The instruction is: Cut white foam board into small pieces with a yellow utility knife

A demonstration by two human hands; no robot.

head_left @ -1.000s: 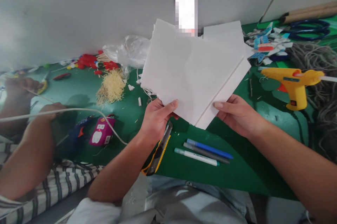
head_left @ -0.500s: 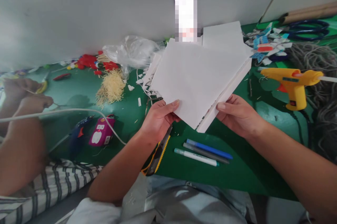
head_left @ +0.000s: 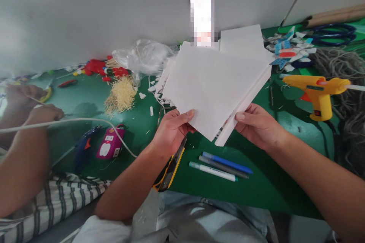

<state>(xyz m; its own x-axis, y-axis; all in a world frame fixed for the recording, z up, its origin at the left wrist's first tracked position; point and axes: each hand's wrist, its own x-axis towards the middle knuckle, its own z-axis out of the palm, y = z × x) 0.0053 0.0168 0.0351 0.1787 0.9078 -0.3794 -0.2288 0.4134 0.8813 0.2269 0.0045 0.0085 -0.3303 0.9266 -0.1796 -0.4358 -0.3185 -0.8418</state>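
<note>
In the head view my left hand (head_left: 174, 129) grips the near left edge of a flat white board (head_left: 203, 87), thumb on top and fingers underneath. My right hand (head_left: 255, 125) pinches a narrow white strip (head_left: 231, 128) that runs along the board's right edge. A thin gap with dark specks shows between strip and board at the near end. Behind them lies another white sheet (head_left: 242, 37). On the table below my hands are a blue pen (head_left: 228, 162), a grey pen (head_left: 224, 166) and a white marker (head_left: 213, 170). Beside my left wrist is a yellow-and-black cutter (head_left: 172, 169).
A yellow glue gun (head_left: 319, 89) stands at right before grey yarn (head_left: 345, 64). Paper scraps (head_left: 291, 51) lie behind it. Left are a magenta power socket (head_left: 111, 142), yellow shreds (head_left: 121, 94), a plastic bag (head_left: 145, 54) and a co-worker's hands (head_left: 47, 111). A white cable (head_left: 85, 120) crosses there.
The strip's near end has shifted slightly right, and the gap beside the board has widened a little. Both my hands keep their holds. The co-worker's nearer hand has moved slightly right.
</note>
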